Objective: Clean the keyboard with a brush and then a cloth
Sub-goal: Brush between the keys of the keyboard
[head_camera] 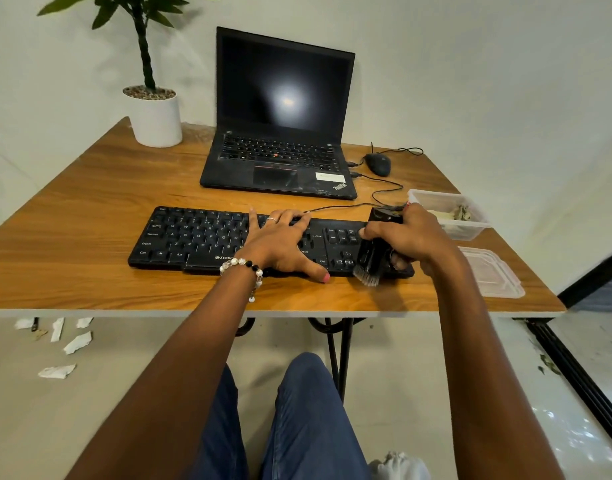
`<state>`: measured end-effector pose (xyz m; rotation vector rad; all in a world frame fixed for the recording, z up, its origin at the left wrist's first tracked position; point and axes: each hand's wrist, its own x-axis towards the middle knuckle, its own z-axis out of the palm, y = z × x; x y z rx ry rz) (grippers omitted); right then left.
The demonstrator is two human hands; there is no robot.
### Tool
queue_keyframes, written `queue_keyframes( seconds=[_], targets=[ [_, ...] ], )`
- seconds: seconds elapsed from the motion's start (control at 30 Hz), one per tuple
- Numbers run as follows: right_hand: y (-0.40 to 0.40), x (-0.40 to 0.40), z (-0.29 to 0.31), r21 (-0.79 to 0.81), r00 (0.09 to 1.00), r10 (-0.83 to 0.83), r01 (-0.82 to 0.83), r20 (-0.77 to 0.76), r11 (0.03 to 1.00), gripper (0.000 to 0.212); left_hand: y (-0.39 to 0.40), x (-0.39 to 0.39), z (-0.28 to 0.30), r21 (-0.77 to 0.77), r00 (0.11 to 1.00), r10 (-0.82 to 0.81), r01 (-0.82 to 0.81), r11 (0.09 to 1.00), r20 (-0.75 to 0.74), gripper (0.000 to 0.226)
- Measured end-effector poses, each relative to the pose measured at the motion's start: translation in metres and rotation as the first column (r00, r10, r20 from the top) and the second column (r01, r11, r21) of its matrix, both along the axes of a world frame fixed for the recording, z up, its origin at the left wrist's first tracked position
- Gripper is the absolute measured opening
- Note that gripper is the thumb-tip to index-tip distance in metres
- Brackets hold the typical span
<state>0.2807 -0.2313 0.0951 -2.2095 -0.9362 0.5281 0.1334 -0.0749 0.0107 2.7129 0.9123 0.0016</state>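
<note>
I see the black keyboard (228,239) lying on the wooden table (90,209), near the front edge and in front of the laptop (280,133). My left hand (280,242) lies flat on the middle keys with the fingers spread out and straight, so it holds nothing and just presses the keyboard down to keep it from sliding. My right hand (406,235) is wrapped around a black brush (375,247) at the right end of the keyboard. The bristles point down and toward me, and they touch the front edge near the arrow keys. I think the brushing part is going on now, and the brush is at the far right end. I cannot tell how clean the keys are, because any dust is too small to see from here. The cloth part is not yet done, I think. I cannot find the cloth for sure. There is something pale inside the clear tub (471,225) just beside my right hand, but I cannot tell what it is. The tub's lid (495,273) lies flat on the table near it.
</note>
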Motion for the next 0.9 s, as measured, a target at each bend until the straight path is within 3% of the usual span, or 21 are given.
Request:
queue_keyframes(
  seconds=[0.13,0.37,0.53,0.63,0.8,0.9],
  targets=[
    [0.001,-0.008,-0.01,0.241,0.996,-0.084,0.075,0.028,0.968,0.022,-0.001,0.001,0.0,0.001,1.0,0.004,-0.004,1.0,-0.005,0.133],
    [-0.001,-0.007,-0.01,0.032,0.999,-0.034,0.033,0.014,0.999,0.031,-0.001,0.0,0.001,-0.013,1.0,0.001,-0.001,1.0,0.009,0.132],
    [0.006,-0.016,-0.016,0.271,0.994,-0.091,0.07,0.065,0.96,0.022,-0.002,0.0,0.002,-0.004,1.0,0.007,-0.007,1.0,-0.002,0.131],
    [0.009,-0.021,-0.026,0.246,0.995,-0.075,0.058,0.062,0.968,0.023,-0.002,0.0,0.002,-0.006,1.0,0.006,-0.006,1.0,0.0,0.132],
    [0.005,-0.01,-0.015,0.046,0.999,-0.041,0.041,0.007,0.998,0.033,-0.003,-0.001,0.003,-0.009,1.0,0.006,-0.006,1.0,0.0,0.13],
    [0.006,-0.012,-0.013,0.178,0.998,-0.058,0.059,-0.01,0.982,0.029,-0.003,0.0,0.003,-0.003,1.0,0.01,-0.01,1.0,-0.006,0.13]
  ],
)
